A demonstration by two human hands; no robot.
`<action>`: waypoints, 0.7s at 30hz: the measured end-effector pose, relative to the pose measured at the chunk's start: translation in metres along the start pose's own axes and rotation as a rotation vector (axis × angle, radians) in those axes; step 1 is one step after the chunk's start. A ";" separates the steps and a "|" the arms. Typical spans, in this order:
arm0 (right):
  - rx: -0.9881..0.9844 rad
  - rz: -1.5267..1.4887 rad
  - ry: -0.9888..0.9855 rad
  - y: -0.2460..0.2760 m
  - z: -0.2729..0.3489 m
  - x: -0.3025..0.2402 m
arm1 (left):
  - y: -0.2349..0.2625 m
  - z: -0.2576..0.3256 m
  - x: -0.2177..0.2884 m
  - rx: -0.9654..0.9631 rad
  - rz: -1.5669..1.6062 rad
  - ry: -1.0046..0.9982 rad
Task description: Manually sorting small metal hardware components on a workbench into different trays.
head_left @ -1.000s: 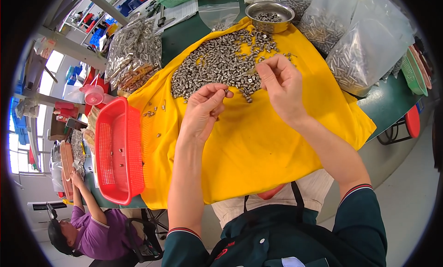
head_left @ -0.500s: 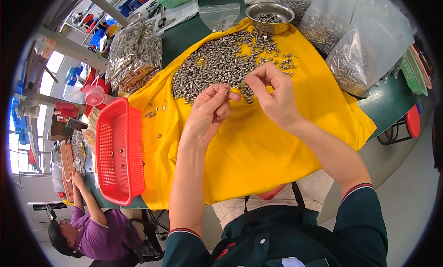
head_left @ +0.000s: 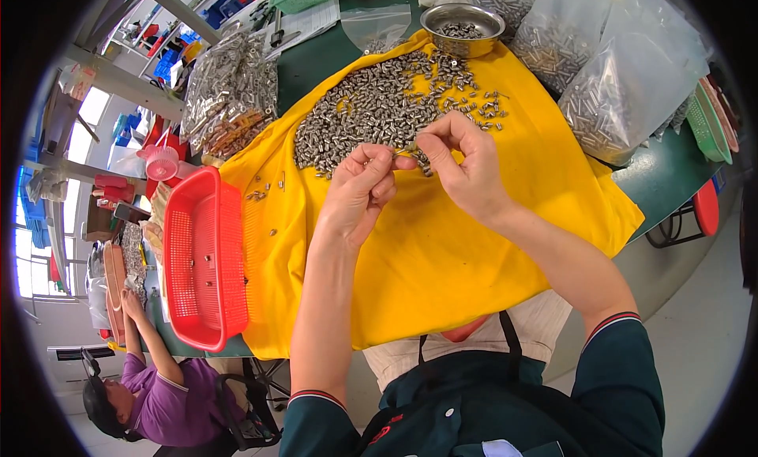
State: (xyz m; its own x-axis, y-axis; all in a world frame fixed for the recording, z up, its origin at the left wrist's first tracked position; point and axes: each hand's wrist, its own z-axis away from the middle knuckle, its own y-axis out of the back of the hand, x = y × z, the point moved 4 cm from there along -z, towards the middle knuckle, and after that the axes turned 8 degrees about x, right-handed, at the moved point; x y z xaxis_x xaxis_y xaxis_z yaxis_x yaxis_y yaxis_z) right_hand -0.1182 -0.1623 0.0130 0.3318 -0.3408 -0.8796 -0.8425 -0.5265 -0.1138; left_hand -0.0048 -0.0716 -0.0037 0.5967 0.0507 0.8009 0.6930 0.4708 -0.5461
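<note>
Above the yellow cloth [head_left: 442,259], my left hand [head_left: 362,184] and my right hand [head_left: 466,165] are close together, thumbs and forefingers pinched. Between the fingertips is something small; the part in my left fingers is mostly covered and too small to name. My right fingertips grip a small, thin, brassy-looking piece whose kind I cannot make out. Just beyond both hands spreads a pile of small metal cylindrical parts [head_left: 355,113]. A few more parts lie loose to the left on the cloth.
A red plastic basket [head_left: 241,259] with a few parts stands at left. A metal bowl [head_left: 489,37] of parts sits at the back, beside clear bags of metal parts [head_left: 600,113]. Another bulging bag [head_left: 233,86] is back left. A co-worker [head_left: 170,398] in purple sits at far left.
My hands have drawn slightly closer together, the left moving a little right and the right a little left. Both keep their pinch; the pile and basket are unchanged.
</note>
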 end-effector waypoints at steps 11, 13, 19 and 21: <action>0.171 -0.162 -0.232 0.011 -0.009 0.011 | 0.019 -0.008 0.016 0.234 0.151 -0.037; 0.164 -0.156 -0.242 0.008 -0.009 0.010 | 0.025 -0.012 0.016 0.279 -0.262 -0.210; 0.132 -0.168 -0.237 0.007 -0.009 0.010 | 0.005 -0.014 0.008 0.426 -1.478 -0.714; 0.143 -0.177 -0.229 0.007 -0.009 0.010 | 0.001 -0.014 0.008 0.410 -1.546 -0.788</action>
State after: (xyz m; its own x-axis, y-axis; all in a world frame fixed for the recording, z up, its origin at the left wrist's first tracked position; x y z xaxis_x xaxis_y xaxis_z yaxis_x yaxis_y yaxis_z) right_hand -0.1172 -0.1770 0.0078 0.3880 -0.0614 -0.9196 -0.8368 -0.4417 -0.3235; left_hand 0.0065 -0.0829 -0.0009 -0.8373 -0.2966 0.4593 0.1716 0.6550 0.7358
